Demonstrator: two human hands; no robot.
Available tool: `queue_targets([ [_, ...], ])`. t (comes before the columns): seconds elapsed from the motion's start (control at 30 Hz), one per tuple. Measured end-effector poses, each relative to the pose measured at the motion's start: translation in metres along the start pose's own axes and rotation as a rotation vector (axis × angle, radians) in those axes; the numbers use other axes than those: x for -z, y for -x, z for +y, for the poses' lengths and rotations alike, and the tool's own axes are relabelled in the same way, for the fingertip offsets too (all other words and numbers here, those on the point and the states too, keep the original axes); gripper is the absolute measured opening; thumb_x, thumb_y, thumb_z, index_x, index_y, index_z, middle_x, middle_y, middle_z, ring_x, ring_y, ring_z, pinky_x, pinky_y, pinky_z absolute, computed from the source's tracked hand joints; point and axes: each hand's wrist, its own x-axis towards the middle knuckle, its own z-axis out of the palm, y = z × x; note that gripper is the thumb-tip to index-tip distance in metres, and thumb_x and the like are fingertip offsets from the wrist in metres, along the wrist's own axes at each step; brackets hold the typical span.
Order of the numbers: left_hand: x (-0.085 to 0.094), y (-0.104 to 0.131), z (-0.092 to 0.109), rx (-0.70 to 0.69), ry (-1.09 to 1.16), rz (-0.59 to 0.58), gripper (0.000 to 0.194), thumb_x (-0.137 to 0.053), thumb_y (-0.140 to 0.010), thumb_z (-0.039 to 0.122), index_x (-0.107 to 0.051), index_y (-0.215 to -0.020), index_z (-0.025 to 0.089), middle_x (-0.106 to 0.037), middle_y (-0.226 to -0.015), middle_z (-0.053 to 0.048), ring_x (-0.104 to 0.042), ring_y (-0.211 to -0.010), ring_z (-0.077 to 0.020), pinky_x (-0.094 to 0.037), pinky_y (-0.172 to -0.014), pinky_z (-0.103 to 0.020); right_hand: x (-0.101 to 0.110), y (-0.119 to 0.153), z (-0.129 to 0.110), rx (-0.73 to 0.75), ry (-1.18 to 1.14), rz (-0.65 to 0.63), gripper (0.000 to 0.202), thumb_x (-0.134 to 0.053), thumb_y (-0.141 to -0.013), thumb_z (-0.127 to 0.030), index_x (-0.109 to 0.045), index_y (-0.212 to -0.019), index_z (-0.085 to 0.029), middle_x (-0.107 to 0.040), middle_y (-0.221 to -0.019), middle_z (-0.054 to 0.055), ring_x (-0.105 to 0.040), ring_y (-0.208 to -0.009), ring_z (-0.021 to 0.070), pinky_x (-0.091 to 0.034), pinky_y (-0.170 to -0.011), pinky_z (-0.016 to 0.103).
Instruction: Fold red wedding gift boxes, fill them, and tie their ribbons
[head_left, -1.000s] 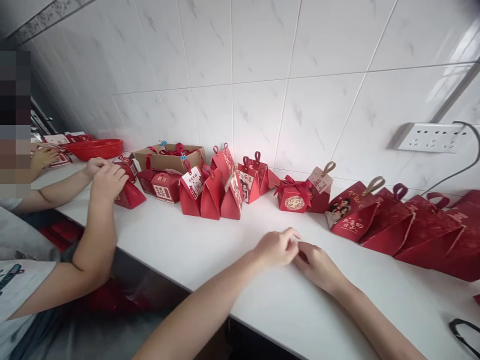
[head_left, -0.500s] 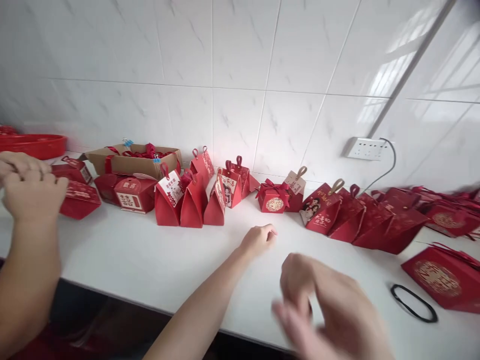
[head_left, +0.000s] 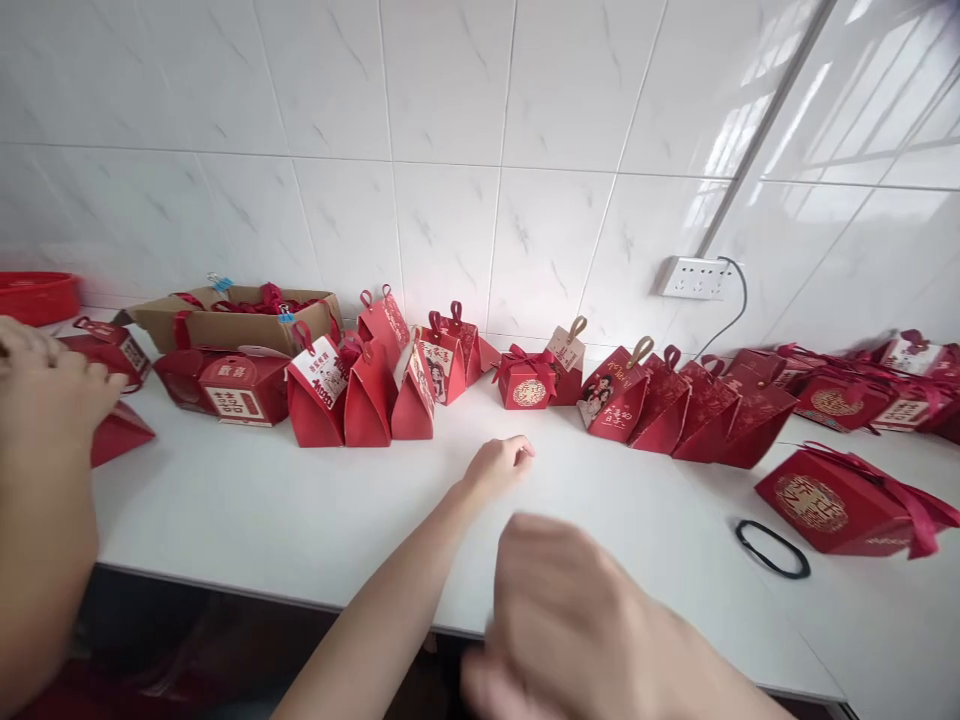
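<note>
Left hand (head_left: 501, 467), one: grip curled narrow above the surface (head_left: 247, 500), contents hidden. Right hand (head_left: 577, 610), one: blurred; I couldn't tell its grip. Ribboned box (head_left: 526, 388), one: stood beyond the left; I judged a careless forward sweep might topple it.

Beneath the left hand (head_left: 498, 466), countertop (head_left: 262, 510): white, smooth, low sheen. Beyond that hand, small box (head_left: 525, 393): red printed paperboard, matt; its bow (head_left: 534, 360): ribbon cloth, slight sheen. Wall tiles (head_left: 442, 90) behind: smooth, glossy, reflective. Well left of the grip, tray (head_left: 202, 328): brown cardboard, matt; basin (head_left: 37, 298): red plastic, smooth. Right of the right hand (head_left: 570, 610), band (head_left: 796, 574): black, material undeterminable; large box (head_left: 817, 503): smooth paperboard.
</note>
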Motion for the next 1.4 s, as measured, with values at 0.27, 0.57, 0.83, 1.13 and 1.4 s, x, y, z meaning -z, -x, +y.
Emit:
queue_targets([
  [0.27,-0.008,-0.004,0.000,-0.012,-0.199,-0.087,0.022,-0.049,-0.074,0.015,-0.065,-0.090,0.016,-0.070,-0.084,-0.007,-0.065,-0.079,-0.0232,-0.048,-0.070,-0.030,-0.043,-0.008,0.123,-0.533,-0.099,0.135,0.038,-0.031,-0.087,-0.043,-0.036,-0.056,-0.021,-0.043,-0.051,-0.001,-0.038,-0.048,0.0114,-0.034,-0.046,0.024],
  [0.57,-0.008,-0.006,-0.002,-0.019,-0.241,-0.108,0.023,-0.049,-0.073,0.014,-0.066,-0.088,0.016,-0.071,-0.085,-0.011,-0.067,-0.079,-0.0265,-0.049,-0.067,-0.031,-0.042,-0.002,0.123,-0.615,-0.109,0.095,0.034,-0.030,-0.087,-0.040,-0.034,-0.058,-0.021,-0.045,-0.053,-0.001,-0.038,-0.051,0.0120,-0.034,-0.050,0.025],
  [0.83,-0.007,-0.006,-0.001,-0.028,-0.262,-0.105,0.026,-0.048,-0.072,0.012,-0.066,-0.090,0.016,-0.072,-0.088,-0.010,-0.067,-0.080,-0.0270,-0.047,-0.066,-0.030,-0.039,-0.003,0.119,-0.615,-0.094,0.065,0.030,-0.028,-0.087,-0.033,-0.034,-0.060,-0.021,-0.047,-0.055,-0.001,-0.040,-0.052,0.0121,-0.034,-0.052,0.025],
  [1.13,-0.008,-0.007,-0.003,-0.041,-0.230,-0.100,0.026,-0.049,-0.071,0.011,-0.067,-0.090,0.017,-0.072,-0.086,-0.009,-0.066,-0.079,-0.0255,-0.046,-0.067,-0.029,-0.039,0.001,0.116,-0.614,-0.054,0.041,0.030,-0.029,-0.088,-0.029,-0.041,-0.062,-0.021,-0.052,-0.057,-0.001,-0.043,-0.052,0.0122,-0.035,-0.052,0.024],
  [1.4,-0.006,-0.004,-0.003,-0.016,-0.124,-0.066,0.027,-0.045,-0.080,0.016,-0.066,-0.096,0.022,-0.065,-0.065,0.002,-0.061,-0.062,-0.0149,-0.043,-0.063,-0.023,0.022,0.012,0.141,-0.733,0.068,0.171,0.025,-0.038,-0.083,-0.036,-0.056,-0.076,-0.019,-0.060,-0.062,0.002,-0.057,-0.057,0.0147,-0.044,-0.058,0.025],
])
